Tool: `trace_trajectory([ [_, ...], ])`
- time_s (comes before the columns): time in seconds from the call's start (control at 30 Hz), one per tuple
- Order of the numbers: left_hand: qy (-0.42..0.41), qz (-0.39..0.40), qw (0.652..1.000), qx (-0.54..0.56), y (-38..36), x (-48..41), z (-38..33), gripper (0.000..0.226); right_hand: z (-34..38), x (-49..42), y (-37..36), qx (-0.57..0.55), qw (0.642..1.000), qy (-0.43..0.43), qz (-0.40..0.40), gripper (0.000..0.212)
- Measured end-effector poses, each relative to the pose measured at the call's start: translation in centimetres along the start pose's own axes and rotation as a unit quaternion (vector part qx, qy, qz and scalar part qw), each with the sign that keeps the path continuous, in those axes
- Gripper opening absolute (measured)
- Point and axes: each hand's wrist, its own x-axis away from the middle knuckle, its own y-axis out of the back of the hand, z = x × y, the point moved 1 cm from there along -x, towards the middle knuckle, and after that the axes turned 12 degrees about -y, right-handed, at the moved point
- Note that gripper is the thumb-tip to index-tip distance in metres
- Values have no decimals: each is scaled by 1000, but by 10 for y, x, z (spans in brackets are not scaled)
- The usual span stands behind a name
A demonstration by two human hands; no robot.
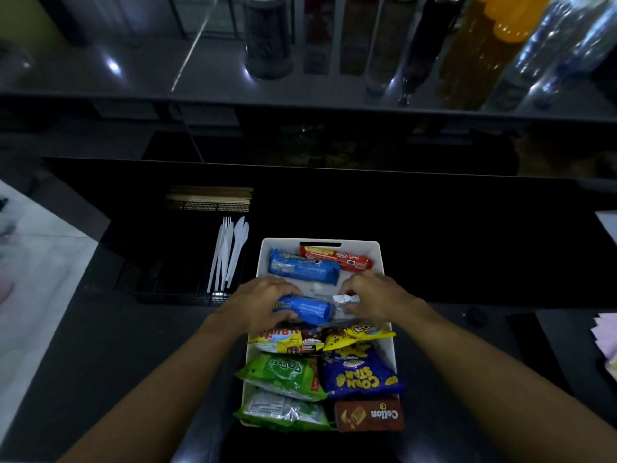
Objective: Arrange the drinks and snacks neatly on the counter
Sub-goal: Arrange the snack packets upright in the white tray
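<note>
Both hands over the middle of the white tray (pixel 387 332), one blue biscuit roll (pixel 305 309) between them. Left hand (pixel 263 304) wrapped over the roll's left end, fingers curled across the top. Right hand (pixel 374 297) pinching the crimped silver end of the wrapper (pixel 347 300) between thumb and fingertips. Neither hand slack; both closed on the same pack.

Roll lying, or held just above the tray floor (cannot tell which), in the gap behind the yellow snack bags (pixel 357 337). Long axis left to right across the tray, silver crimp toward the right wall, printed face up. Roughly parallel to the second blue biscuit roll (pixel 302 267) just behind it and to the red biscuit pack (pixel 335 257) against the far wall.

To do this step well, probably: keep the roll level and square to the side walls, ease down into the open strip, slide back until just beside the other blue roll, no overlap onto the yellow bags. Light grip at the crimp, since foil ends tear and biscuits crack under squeeze. Label left facing up to match its neighbour.

Nearer rows already filled: green chip bags (pixel 283 372) on the left, blue Corn Star bag (pixel 360 375) and brown Collon box (pixel 369 414) on the right. Bottles (pixel 500 45) lined along the upper counter, blurred.
</note>
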Motion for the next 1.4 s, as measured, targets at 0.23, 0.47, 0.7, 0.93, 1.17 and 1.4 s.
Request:
trace_trajectory([
  [0.23, 49, -35, 998, -5, -3, -21, 11, 37, 6, -17, 10, 66, 994, -36, -85, 38],
  [0.47, 40, -73, 989, -121, -4, -39, 15, 31, 1, -24, 8, 94, 989, -24, -113, 44],
  [0.7, 64, -144, 976, -151, 1, -35, 4, 41, 5, -12, 31, 106, 986, 5, -129, 49],
  [0.93, -36, -97, 977, -187, 1, -5, 1, 19, 22, 26, 61, -46, 997, 59, 11, 19],
  [1.17, -61, 43, 997, 11, 22, 27, -20, 61, 30, 57, 37, 99, 982, 40, 154, 67],
  [1.4, -10, 120, 993, 7, 4, 26, -30, 65, 26, 60, 12, 120, 991, 47, 28, 41],
])
